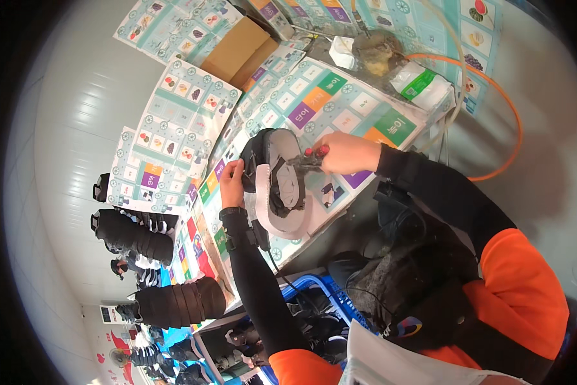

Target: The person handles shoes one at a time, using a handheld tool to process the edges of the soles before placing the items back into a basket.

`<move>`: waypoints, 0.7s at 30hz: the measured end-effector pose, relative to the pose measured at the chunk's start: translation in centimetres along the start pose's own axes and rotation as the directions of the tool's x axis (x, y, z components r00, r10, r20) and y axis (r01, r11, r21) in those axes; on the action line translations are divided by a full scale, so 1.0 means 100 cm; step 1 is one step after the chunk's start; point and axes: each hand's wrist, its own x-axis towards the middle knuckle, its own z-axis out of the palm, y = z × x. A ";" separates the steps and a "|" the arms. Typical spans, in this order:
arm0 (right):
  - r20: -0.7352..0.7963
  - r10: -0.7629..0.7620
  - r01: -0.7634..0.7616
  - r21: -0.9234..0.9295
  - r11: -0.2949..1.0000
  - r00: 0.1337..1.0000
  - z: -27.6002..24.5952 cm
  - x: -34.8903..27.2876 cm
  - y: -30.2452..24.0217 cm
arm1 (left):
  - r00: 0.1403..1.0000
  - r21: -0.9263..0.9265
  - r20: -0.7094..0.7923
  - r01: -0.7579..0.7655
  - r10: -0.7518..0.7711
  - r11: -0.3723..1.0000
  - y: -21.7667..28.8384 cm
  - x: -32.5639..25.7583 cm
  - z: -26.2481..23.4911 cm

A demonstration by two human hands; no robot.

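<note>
My left hand [232, 183] grips the edge of a black shoe upper on a grey last [277, 186], held sole side up over the work table. My right hand [346, 153] is closed on a pair of pliers with red-tipped handles [309, 158], whose jaws meet the upper's edge near the middle of the sole. Both forearms wear black sleeves, with a band and a cable at the left wrist.
The table [340, 109] is covered with colourful printed sheets. A brown cardboard box [240, 51], a white-and-green packet [423, 83] and an orange hose [507, 109] lie at the back. Stacks of black shoe uppers [153, 269] sit at left; a blue crate [314, 295] is below.
</note>
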 end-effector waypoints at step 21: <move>-0.012 -0.004 0.005 0.046 0.999 1.000 0.006 -0.018 -0.009 | 0.999 0.003 -0.033 -0.012 0.012 1.000 -0.005 -0.010 -0.005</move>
